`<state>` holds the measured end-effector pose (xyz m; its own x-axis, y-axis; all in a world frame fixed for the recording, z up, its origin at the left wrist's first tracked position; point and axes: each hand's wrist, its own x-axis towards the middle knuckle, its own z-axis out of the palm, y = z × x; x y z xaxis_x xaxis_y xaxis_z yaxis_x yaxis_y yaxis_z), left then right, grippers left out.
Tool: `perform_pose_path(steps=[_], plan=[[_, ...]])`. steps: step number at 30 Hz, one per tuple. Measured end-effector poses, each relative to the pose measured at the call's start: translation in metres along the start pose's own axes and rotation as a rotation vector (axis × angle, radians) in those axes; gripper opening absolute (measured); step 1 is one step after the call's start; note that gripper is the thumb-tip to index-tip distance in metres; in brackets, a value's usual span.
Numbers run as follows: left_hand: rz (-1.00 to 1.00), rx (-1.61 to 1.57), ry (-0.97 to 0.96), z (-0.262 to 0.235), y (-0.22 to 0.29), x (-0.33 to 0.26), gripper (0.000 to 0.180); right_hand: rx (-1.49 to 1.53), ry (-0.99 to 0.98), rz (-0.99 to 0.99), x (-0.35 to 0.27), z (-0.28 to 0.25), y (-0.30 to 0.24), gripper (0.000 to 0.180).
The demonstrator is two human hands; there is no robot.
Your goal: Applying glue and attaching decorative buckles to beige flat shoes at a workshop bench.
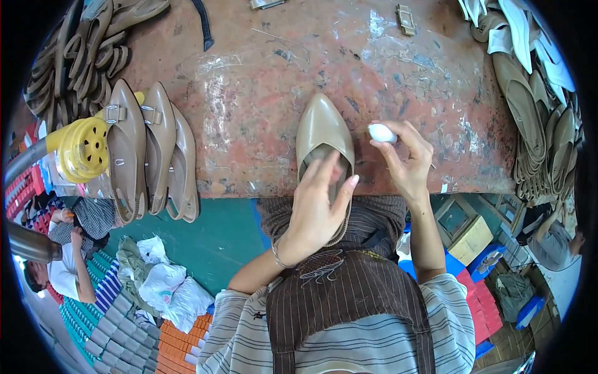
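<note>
A beige pointed flat shoe (322, 121) lies toe-away at the table's near edge, its heel end reaching past the edge toward my lap. My left hand (314, 209) grips it, fingers down in the opening and thumb along the right side; the fingertips are partly blurred. To the right, my right hand (408, 159) is closed in a pinch around a small white rounded wad (381, 133), held above the table and apart from the shoe. Its exact kind is not clear. The tip of a thin stick shows beside that hand.
Several beige shoes with buckled straps (128, 149) stand at the left table edge beside a yellow perforated lamp head (84, 149). Heaps of straps (93, 50) and stacked shoes (529, 112) flank the worn red table (249, 124). A loose buckled strap (405, 20) lies far off. Other people sit at both sides.
</note>
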<state>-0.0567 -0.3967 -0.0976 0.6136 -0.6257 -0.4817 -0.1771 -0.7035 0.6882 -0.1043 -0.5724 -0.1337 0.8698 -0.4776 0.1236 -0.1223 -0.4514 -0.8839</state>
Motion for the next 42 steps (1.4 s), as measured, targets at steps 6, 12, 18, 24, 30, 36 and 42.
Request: perform_pose_path(steps=[6,12,18,24,30,36,42], plan=[[0.023,-2.004,0.218,0.034,-0.027,0.022,0.031,-0.115,-0.152,-0.187,0.004,0.006,-0.009,0.025],[0.045,-2.01,0.223,0.044,-0.021,0.034,0.03,-0.204,-0.194,-0.218,0.008,0.007,-0.008,0.025],[0.091,-1.942,0.233,0.047,-0.025,0.035,0.037,-0.293,-0.261,-0.234,0.015,0.005,-0.015,0.022],[0.087,-1.902,0.24,0.05,-0.028,0.034,0.038,-0.342,-0.29,-0.241,0.018,0.006,-0.017,0.021],[0.101,-1.921,0.246,0.05,-0.026,0.033,0.038,-0.376,-0.319,-0.227,0.02,0.005,-0.022,0.02],[0.128,-1.944,0.244,0.053,-0.029,0.033,0.037,-0.383,-0.33,-0.244,0.023,0.007,-0.028,0.017],[0.05,-1.929,0.267,0.05,-0.027,0.033,0.038,-0.383,-0.341,-0.252,0.024,0.004,-0.029,0.015]])
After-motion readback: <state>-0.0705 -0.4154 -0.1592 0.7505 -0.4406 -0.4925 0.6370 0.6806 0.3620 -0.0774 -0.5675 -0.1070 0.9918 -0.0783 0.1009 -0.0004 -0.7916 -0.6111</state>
